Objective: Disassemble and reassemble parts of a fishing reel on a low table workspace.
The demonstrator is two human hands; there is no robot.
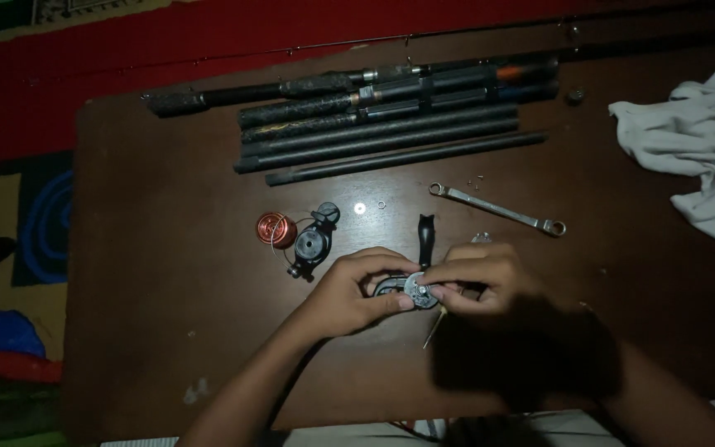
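My left hand (351,291) and my right hand (490,277) meet over the middle of a dark wooden table (159,273). Together they grip a small black fishing reel body (407,290) with a round grey metal part facing up. A thin tool (434,329) sticks out below my right hand's fingers. Just left of my hands lie a black reel side plate (314,240) and a red spool (276,229). A black handle piece (426,236) stands behind my hands.
Several dark fishing rod sections (391,124) lie across the far side of the table. A metal wrench (496,210) lies right of centre, with small washers (361,207) nearby. A white cloth (705,136) sits at the right edge. Red floor covering lies beyond.
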